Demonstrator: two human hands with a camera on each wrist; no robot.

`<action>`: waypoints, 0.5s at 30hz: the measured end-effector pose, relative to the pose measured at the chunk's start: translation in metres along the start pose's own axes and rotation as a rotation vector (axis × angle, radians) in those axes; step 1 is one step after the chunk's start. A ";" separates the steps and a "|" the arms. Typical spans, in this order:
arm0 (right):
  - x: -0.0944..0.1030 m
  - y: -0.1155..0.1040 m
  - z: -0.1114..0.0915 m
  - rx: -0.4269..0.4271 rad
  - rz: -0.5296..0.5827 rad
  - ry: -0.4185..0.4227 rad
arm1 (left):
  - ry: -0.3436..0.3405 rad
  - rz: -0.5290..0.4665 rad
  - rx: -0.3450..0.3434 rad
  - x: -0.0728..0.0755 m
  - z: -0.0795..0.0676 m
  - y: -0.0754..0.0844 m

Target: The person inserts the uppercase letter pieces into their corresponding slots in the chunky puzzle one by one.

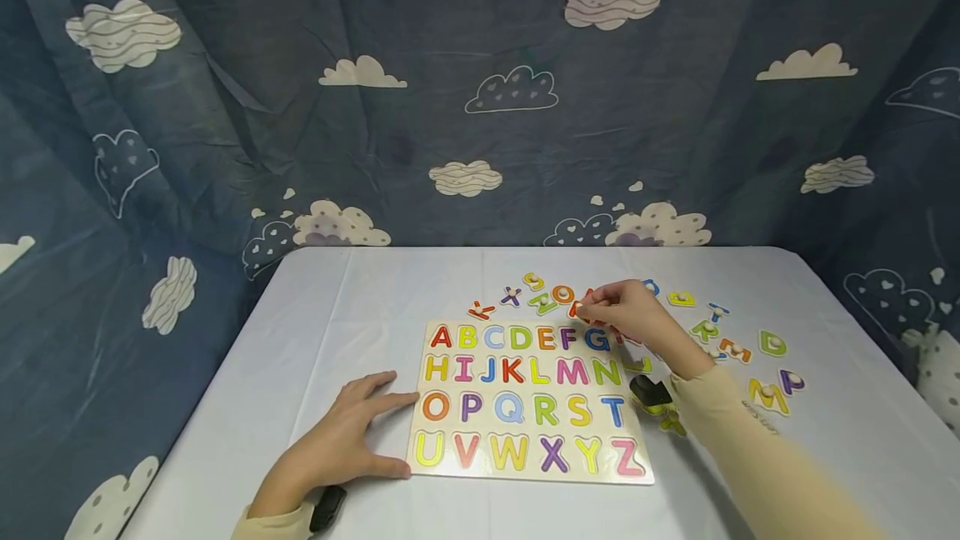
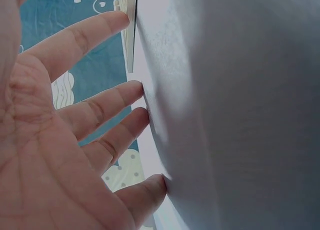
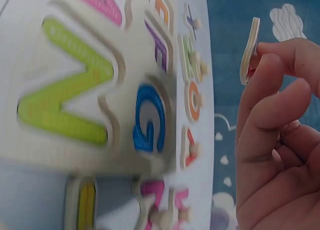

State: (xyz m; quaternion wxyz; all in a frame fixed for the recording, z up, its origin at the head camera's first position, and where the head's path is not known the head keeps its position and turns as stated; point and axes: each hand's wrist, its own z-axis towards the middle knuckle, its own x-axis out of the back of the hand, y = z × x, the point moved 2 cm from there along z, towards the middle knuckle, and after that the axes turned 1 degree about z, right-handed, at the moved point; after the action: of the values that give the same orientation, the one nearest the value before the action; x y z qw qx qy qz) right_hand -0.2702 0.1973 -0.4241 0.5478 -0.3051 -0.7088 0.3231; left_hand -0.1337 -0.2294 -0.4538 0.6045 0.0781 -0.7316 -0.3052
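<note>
A wooden alphabet board (image 1: 525, 432) lies on the white table, its letter spaces coloured A to Z. Beside its left edge my left hand (image 1: 341, 432) rests with fingers spread, index fingertip and thumb at the edge. In the left wrist view, the fingertips (image 2: 134, 92) of that hand meet the tablecloth. My right hand (image 1: 633, 311) is over the board's top right corner, pinching a thin letter piece (image 3: 250, 52) between thumb and finger. This piece is seen edge-on in the right wrist view, so its letter is hidden. Below it, the blue G (image 3: 150, 120) shows on the board.
Loose knobbed letter pieces lie behind and right of the board, among them a red K (image 1: 480, 310), an orange O (image 1: 562, 295), a green D (image 1: 772, 343) and a purple P (image 1: 791, 382). Others sit partly under my right forearm. A dark cloud-patterned curtain (image 1: 420, 132) hangs behind the table.
</note>
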 end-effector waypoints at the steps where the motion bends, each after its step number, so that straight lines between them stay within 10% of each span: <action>1: -0.003 -0.001 0.001 0.000 0.003 -0.005 | 0.000 -0.002 0.000 0.000 0.000 0.000; 15: -0.046 -0.022 0.012 0.076 0.071 -0.040 | 0.004 -0.005 0.002 -0.001 -0.001 0.000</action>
State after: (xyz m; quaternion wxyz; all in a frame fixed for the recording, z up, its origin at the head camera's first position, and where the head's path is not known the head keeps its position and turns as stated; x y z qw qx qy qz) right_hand -0.2741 0.1466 -0.4359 0.5328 -0.3027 -0.6955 0.3751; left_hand -0.1325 -0.2293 -0.4542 0.6050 0.0811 -0.7306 -0.3061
